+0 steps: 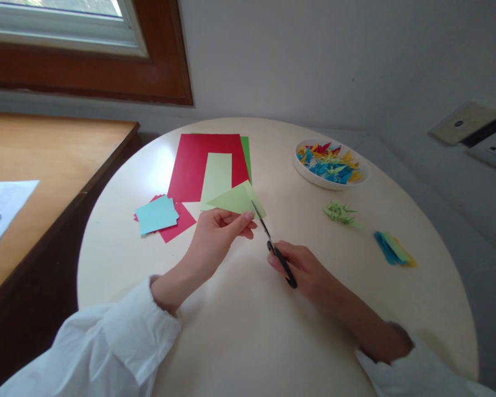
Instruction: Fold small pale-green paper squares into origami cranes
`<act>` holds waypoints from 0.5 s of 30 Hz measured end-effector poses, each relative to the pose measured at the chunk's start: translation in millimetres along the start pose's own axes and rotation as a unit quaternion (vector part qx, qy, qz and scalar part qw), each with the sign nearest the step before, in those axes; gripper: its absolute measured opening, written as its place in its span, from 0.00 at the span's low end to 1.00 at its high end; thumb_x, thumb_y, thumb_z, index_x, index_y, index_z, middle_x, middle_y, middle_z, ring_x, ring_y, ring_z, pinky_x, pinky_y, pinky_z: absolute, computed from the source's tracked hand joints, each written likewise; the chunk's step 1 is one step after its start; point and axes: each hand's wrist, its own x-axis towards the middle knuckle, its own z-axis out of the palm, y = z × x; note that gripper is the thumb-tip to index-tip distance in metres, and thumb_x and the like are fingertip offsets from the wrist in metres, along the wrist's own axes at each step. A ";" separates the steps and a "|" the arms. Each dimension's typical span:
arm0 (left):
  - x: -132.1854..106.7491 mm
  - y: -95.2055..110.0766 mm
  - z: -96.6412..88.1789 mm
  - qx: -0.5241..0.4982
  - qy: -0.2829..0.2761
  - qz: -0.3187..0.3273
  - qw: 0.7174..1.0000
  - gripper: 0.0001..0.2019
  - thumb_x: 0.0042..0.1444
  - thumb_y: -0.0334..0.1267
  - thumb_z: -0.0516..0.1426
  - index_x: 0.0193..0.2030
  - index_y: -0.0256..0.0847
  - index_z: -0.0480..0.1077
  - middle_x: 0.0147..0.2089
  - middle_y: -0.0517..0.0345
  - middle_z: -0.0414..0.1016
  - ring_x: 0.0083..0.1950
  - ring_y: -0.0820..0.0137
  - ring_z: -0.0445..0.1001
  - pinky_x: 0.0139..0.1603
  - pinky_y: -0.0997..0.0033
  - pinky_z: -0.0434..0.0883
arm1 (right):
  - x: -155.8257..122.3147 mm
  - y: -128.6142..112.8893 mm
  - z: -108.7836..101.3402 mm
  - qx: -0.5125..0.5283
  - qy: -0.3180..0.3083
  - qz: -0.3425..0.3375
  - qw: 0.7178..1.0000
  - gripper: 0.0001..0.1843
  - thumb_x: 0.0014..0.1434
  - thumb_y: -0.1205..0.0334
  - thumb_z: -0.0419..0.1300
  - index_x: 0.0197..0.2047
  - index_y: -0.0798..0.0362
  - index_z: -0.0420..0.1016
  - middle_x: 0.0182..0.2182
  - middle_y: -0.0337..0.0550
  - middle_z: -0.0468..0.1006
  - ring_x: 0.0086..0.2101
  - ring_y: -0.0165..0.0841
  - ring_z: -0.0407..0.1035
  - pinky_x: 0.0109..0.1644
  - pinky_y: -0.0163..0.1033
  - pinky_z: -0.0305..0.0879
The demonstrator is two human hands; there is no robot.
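Between the thumb and fingers of my left hand (227, 226) is a folded sheet of light green paper (233, 197), tilted above the table. My right hand (300, 262) grips black-handled scissors (281, 258) by the loops. Their blades lie along the paper's right part, close to my left thumb; I cannot tell whether they are parted. Behind the held sheet, a light green paper strip (217, 173) rests on a red sheet (194, 162), with a green sheet (245, 151) peeking out beneath.
A round white table (240, 342) carries everything. Light blue squares (156, 214) lie over pink paper (182, 222) at left. On the right are a white dish (314, 179) of colourful folded paper pieces, a green folded heap (339, 212) and paper strips (392, 248). A wooden desk (66, 143) stands left.
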 end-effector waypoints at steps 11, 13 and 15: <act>0.2 -0.1 0.2 -0.002 -0.004 0.003 1.000 0.13 0.46 0.44 0.62 0.22 0.35 0.73 0.25 0.55 0.76 0.28 0.73 0.73 0.36 0.72 0.72 | -0.2 0.5 -0.5 0.005 0.002 -0.005 1.000 0.19 0.58 0.50 0.48 0.21 0.52 0.53 0.21 0.35 0.56 0.24 0.27 0.53 0.28 0.36 0.50; 0.1 -0.1 0.2 -0.003 -0.003 0.003 1.000 0.13 0.46 0.44 0.62 0.22 0.35 0.73 0.25 0.55 0.76 0.28 0.73 0.73 0.36 0.72 0.72 | -0.1 0.9 -0.1 0.006 0.002 -0.006 1.000 0.19 0.58 0.51 0.48 0.21 0.52 0.53 0.21 0.35 0.56 0.24 0.27 0.53 0.28 0.36 0.50; 0.1 -0.3 0.1 -0.004 -0.002 0.003 1.000 0.13 0.46 0.44 0.62 0.22 0.34 0.73 0.25 0.55 0.76 0.28 0.73 0.73 0.36 0.72 0.72 | 0.0 1.8 0.5 0.009 0.003 -0.007 1.000 0.19 0.58 0.51 0.48 0.21 0.52 0.53 0.21 0.35 0.56 0.24 0.27 0.53 0.28 0.36 0.50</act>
